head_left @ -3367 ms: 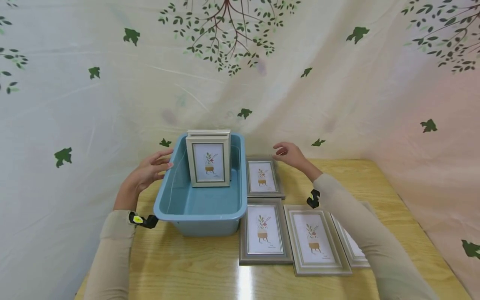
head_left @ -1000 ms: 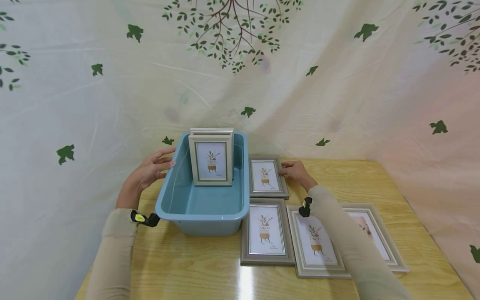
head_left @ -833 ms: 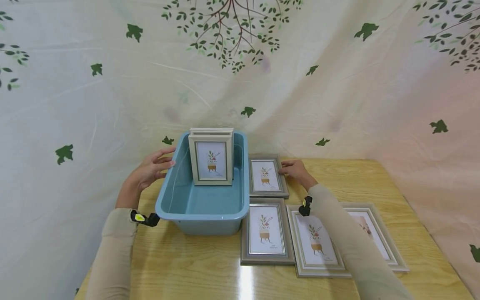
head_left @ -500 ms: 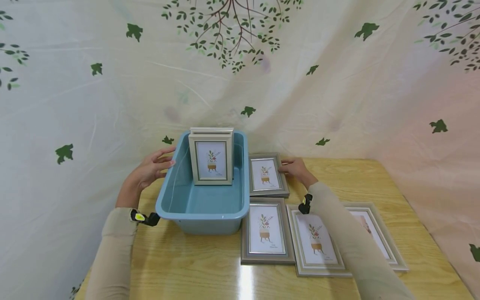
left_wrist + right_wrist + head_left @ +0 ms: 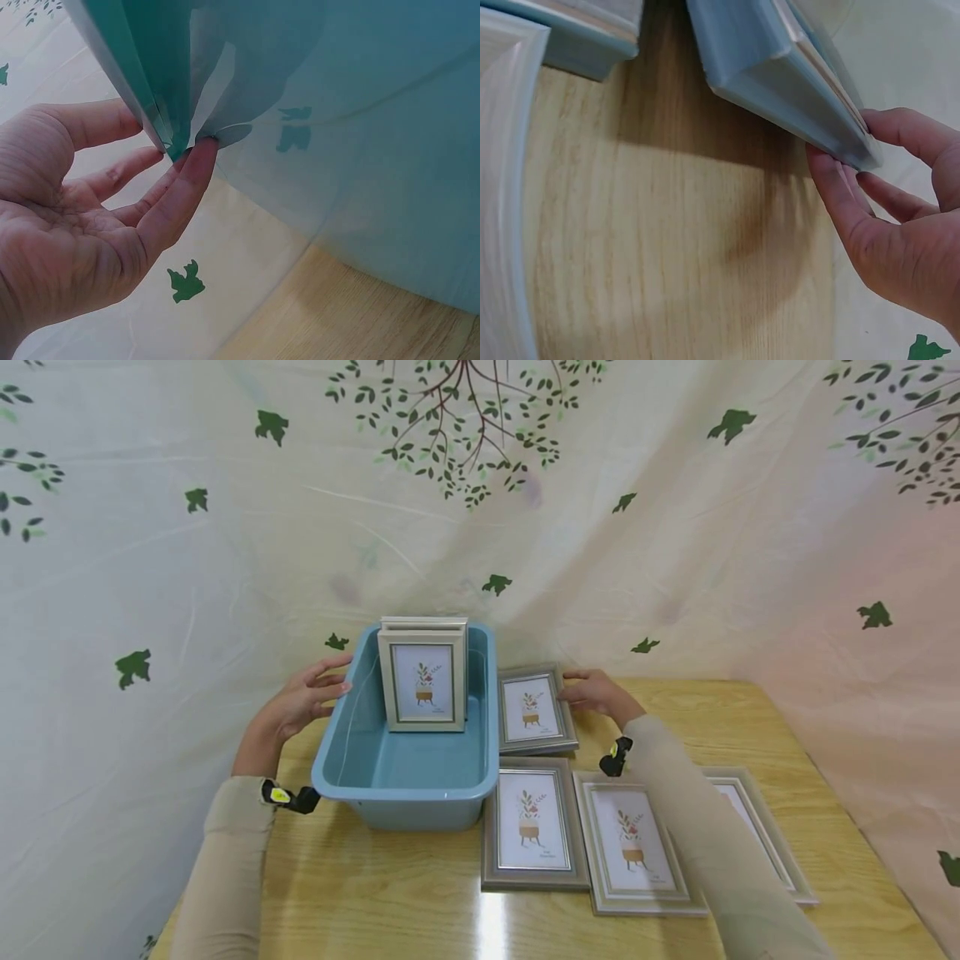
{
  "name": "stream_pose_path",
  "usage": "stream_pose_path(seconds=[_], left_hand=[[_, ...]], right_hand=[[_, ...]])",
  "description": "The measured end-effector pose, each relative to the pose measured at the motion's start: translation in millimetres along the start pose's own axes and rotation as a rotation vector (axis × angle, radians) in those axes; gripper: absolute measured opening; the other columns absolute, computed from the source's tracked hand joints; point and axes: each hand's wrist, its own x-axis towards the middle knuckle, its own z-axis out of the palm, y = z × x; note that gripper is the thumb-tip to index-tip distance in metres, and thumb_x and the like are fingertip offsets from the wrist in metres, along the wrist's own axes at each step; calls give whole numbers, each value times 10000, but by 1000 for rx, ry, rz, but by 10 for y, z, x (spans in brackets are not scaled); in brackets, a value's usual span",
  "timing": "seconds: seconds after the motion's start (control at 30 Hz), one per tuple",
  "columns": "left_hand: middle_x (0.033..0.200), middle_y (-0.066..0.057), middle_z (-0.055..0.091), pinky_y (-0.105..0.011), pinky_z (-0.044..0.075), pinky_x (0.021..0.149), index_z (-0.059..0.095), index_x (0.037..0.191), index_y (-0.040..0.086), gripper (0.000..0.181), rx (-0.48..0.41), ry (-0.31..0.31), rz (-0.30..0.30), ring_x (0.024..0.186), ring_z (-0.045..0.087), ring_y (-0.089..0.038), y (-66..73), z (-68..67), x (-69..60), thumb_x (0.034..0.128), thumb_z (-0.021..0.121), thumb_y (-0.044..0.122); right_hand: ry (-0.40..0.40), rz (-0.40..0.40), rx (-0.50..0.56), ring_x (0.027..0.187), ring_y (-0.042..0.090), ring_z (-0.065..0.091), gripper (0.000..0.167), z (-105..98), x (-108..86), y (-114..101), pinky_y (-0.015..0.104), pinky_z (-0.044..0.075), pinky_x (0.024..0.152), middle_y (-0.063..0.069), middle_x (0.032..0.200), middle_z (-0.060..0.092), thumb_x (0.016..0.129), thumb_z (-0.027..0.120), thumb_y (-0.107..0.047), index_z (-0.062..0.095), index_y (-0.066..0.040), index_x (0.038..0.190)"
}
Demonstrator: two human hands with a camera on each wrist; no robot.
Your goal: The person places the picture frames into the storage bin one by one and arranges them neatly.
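Note:
A light blue basin (image 5: 420, 795) stands on the table in the head view, with several silvery picture frames (image 5: 422, 687) upright in it. At its left rim my left hand (image 5: 294, 706) pinches the edge; in the left wrist view the fingers of this hand (image 5: 112, 195) meet at the basin's rim (image 5: 142, 75). Right of the basin, my right hand (image 5: 600, 693) holds a small grey-brown frame (image 5: 531, 708) by its right edge. The right wrist view shows this frame (image 5: 780, 90) tilted off the wood, its corner between the thumb and fingers of my right hand (image 5: 907, 202).
Nearer the front lie a larger grey-brown frame (image 5: 534, 827) and a cream frame (image 5: 633, 847). A further pale frame (image 5: 783, 852) lies to the right, partly under my right sleeve. A cloth (image 5: 600, 568) printed with leaves hangs behind the wooden table (image 5: 375, 893).
My right hand has come down from behind the small frame to its right edge, then moved slightly up with that edge, turning and tilting the frame. My left hand stays at the rim.

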Motion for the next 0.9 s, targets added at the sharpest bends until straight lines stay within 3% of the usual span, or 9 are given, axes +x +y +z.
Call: stream_pose_path(seconds=[0.13,0.3,0.5,0.7,0.9], left_hand=[[1639,-207,312,-256,569,874,239,1631,192,701,2,2,-3,1104,609,6,10,3,-2,1037,606,257],[1639,-192,321,-263,559,882,240,1631,198,711,18,6,-3,1154,581,-32,7,4,4,1032,614,282],[1634,-198,321,-263,562,889,238,1631,196,702,15,2,4,1139,592,-12,-11,0,16,1038,605,272],[1632,-221,311,-254,566,876,227,1633,177,695,8,-7,15,1109,606,2,-10,6,17,1046,592,249],[1634,-234,301,-254,572,869,224,1634,169,690,5,-9,22,1097,615,12,-12,11,15,1049,585,234]], right_hand=[[-43,19,44,941,151,680,655,-46,-2,-49,512,469,1097,276,1341,588,996,601,-13,280,93,1557],[-78,48,114,996,189,654,619,-69,-18,-102,535,410,1142,351,1477,447,1012,577,-9,279,145,1532],[-98,48,171,900,115,672,618,-103,-19,-107,514,424,1135,232,1316,559,1011,585,-3,278,169,1518],[-121,67,205,901,129,688,622,-136,-51,-109,398,576,960,97,1120,650,1018,570,7,258,132,1541],[-123,62,222,901,148,688,635,-137,-84,-115,348,609,858,79,1067,671,1017,564,17,236,133,1548]])
